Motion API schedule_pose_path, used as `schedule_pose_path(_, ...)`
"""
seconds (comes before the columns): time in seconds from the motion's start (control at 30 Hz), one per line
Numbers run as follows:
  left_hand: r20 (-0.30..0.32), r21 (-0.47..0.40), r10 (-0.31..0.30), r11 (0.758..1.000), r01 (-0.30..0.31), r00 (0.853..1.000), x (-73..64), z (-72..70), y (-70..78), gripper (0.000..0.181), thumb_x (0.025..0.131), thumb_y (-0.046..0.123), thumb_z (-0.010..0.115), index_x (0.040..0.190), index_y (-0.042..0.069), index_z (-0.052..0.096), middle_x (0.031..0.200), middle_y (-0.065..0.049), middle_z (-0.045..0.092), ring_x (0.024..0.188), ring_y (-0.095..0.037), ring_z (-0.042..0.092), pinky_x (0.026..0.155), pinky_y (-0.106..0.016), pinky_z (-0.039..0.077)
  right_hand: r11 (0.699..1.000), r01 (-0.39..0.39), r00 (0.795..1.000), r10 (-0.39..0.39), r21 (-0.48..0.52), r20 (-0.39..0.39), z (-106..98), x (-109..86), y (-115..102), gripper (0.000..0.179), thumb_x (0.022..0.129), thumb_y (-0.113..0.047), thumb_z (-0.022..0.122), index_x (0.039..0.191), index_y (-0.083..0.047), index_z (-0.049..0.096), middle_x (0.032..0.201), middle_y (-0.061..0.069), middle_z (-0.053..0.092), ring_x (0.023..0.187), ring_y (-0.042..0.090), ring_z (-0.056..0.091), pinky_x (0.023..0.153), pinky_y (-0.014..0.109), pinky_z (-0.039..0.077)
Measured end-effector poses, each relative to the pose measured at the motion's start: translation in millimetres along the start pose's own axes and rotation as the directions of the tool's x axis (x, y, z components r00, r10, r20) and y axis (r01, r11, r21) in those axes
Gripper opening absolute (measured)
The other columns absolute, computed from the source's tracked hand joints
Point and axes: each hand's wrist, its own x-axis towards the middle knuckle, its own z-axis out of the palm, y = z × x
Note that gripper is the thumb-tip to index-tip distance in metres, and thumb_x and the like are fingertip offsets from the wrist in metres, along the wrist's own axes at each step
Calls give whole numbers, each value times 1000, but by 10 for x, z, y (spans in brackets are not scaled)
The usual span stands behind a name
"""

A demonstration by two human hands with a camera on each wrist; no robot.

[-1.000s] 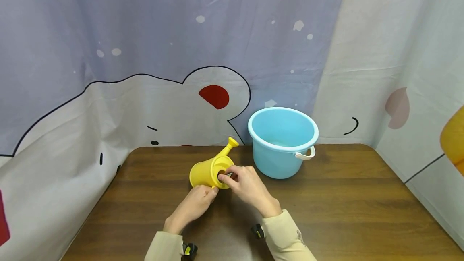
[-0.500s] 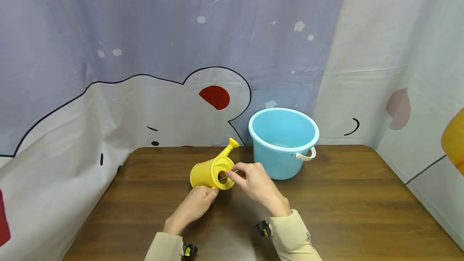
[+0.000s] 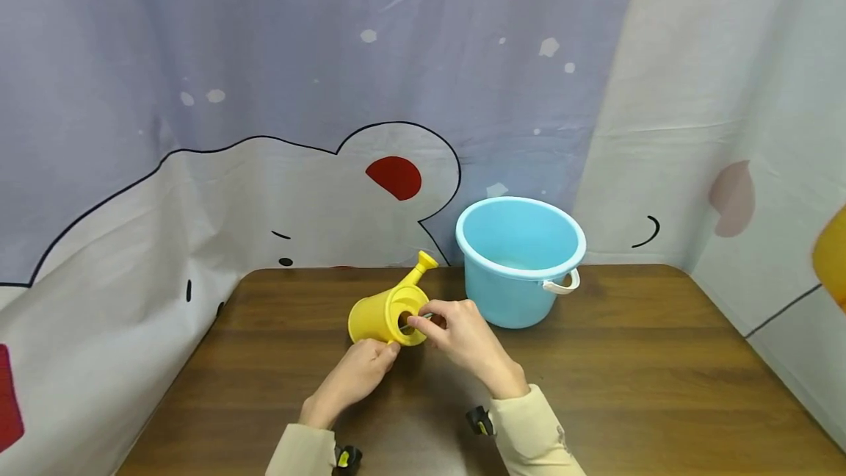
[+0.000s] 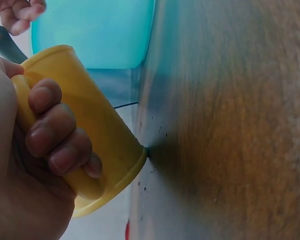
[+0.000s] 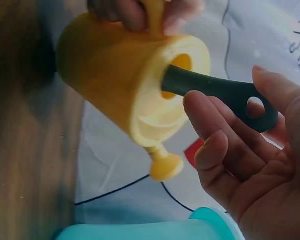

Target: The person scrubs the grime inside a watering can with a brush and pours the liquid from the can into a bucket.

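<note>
A yellow watering can (image 3: 370,316) leans over on the table, its round opening turned toward the right and its spout pointing up and back. My left hand (image 3: 357,373) grips its handle, fingers curled around it in the left wrist view. In the right wrist view, my right hand (image 5: 255,165) pinches a dark green handle (image 5: 217,92) with a hole near its end, between thumb and fingers. The handle's far end goes into the can's opening, so whatever it belongs to is hidden inside.
A light blue bucket (image 3: 518,300) with a white handle (image 3: 562,283) stands just behind and to the right of the can. The brown wooden table (image 3: 634,373) reaches back to a printed curtain (image 3: 297,57), which also runs along both sides.
My right hand drew back to the right, showing more of the handle outside the can's opening, then edged slightly back in. My left hand and the can stay nearly still.
</note>
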Motion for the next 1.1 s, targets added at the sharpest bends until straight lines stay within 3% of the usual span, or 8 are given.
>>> schedule_pose_path(0.27,1,5,7,1000,-7,1000,21,-1,28,54,103,33,44,52,16,38,49,11,29,45,-5,23,45,-23,21,999,-32,999,31,24,40,103,-4,99,14,91,-27,70,91,-13,73,67,-4,65,51,5,57,52,24,47)
schedule_pose_path(0.47,-8,23,25,999,-25,1000,21,-12,46,53,102,29,46,51,17,37,49,13,28,45,-4,23,45,-23,21,999,-34,998,34,3,54,108,0,112,14,91,-29,70,89,-16,73,61,-12,59,49,0,54,50,24,45)
schedule_pose_path(0.6,-5,28,22,999,-22,1000,10,-9,34,53,102,30,45,51,17,37,49,13,27,45,-4,23,45,-23,21,1000,-22,997,23,-8,80,95,-3,88,14,91,-31,70,84,-19,71,55,-10,57,49,1,53,49,24,44)
schedule_pose_path(0.9,12,13,20,1000,-20,1000,29,-5,40,54,103,33,43,52,17,37,50,12,28,44,-5,22,45,-23,21,1000,-21,996,20,14,82,-68,-12,-16,13,91,-29,71,88,-17,72,61,-14,60,50,1,58,50,24,47)
schedule_pose_path(1.1,8,28,10,1000,-10,1000,22,3,30,53,103,31,45,52,17,37,49,12,29,44,-4,24,45,-23,22,999,-19,998,17,42,53,-140,-20,-75,14,91,-28,70,90,-14,73,66,-9,65,49,-1,57,48,25,47)
